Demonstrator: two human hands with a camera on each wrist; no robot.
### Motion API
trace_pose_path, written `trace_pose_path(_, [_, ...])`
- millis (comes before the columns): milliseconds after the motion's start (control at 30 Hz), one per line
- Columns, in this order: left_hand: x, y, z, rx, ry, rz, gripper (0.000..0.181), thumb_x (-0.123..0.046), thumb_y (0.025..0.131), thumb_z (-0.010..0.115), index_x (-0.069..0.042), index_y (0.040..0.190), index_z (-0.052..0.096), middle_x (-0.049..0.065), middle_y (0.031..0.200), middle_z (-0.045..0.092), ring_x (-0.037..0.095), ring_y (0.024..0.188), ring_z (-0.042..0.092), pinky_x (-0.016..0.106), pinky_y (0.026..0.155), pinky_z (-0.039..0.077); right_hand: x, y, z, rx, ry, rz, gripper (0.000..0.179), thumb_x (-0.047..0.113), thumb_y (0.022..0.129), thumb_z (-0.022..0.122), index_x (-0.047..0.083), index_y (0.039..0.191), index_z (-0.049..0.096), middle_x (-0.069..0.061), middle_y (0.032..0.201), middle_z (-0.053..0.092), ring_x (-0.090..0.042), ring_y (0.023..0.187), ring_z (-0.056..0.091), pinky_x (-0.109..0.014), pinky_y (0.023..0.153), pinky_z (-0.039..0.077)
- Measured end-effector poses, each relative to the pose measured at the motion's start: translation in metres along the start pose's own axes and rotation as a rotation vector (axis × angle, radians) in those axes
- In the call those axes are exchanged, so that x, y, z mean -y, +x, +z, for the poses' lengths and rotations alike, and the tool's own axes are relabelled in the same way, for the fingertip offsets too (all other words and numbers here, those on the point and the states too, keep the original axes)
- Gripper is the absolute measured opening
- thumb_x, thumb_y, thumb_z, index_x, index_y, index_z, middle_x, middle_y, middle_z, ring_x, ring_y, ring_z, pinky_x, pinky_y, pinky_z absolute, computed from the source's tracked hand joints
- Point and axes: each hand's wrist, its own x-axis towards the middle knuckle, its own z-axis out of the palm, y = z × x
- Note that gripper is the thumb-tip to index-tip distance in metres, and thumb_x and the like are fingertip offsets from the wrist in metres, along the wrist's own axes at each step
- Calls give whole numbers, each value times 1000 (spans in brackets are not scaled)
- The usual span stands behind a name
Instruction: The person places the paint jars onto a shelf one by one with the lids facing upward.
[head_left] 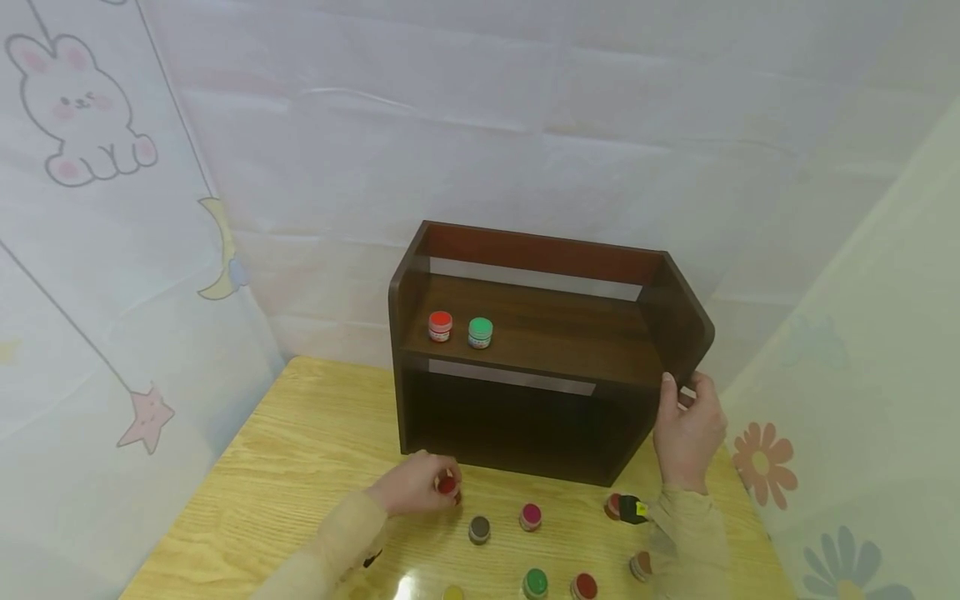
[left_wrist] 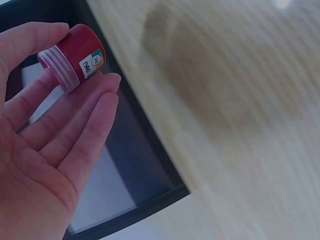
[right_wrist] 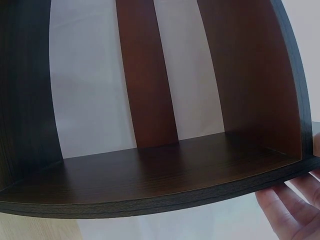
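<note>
A small red paint jar (left_wrist: pixel 82 52) with a clear ribbed lid is pinched between the thumb and fingers of my left hand (head_left: pixel 422 485), just in front of the dark brown wooden shelf (head_left: pixel 525 467). The jar is tilted in the left wrist view. My right hand (head_left: pixel 692 433) grips the front edge of the shelf's right side panel (right_wrist: pixel 300 110), with several fingers on its outer face. On the upper board, toward its left end, stand a bright red jar (head_left: pixel 440 327) and a light green jar (head_left: pixel 480 333).
More paint jars stand on the wooden table (head_left: pixel 300 433) before the shelf: a dark grey jar (head_left: pixel 479 530), a magenta jar (head_left: pixel 530 517), a green jar (head_left: pixel 536 583), red ones and a brown jar (head_left: pixel 641 567). A pale patterned sheet (head_left: pixel 525 125) hangs behind the shelf.
</note>
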Motion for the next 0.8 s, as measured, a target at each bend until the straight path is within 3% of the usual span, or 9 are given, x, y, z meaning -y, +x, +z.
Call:
trace_pose_path(400, [-13, 12, -17, -46, 26, -4, 16, -14, 85, 80, -18, 97, 71, -15, 82, 63, 3, 70, 56, 21, 60, 48, 0, -1, -1, 1, 3, 6, 28, 21, 101, 64, -6, 111, 65, -21, 110, 70, -41, 88, 72, -1, 71, 34])
trace_pose_path(567, [-20, 16, -23, -56, 31, 18, 21, -10, 85, 80, -14, 104, 71, -10, 86, 65, 3, 72, 57, 21, 63, 50, 1, -1, -1, -2, 3, 2, 28, 21, 101, 64, -6, 111, 65, -21, 109, 70, -41, 88, 72, -2, 71, 34])
trace_pose_path(800, [-29, 19, -28, -57, 37, 3, 28, 3, 84, 75, -14, 106, 72, -7, 97, 68, 8, 86, 62, 21, 74, 53, 0, -1, -1, -2, 2, 3, 28, 21, 101, 64, -6, 111, 65, -21, 109, 70, -41, 88, 72, -2, 72, 34])
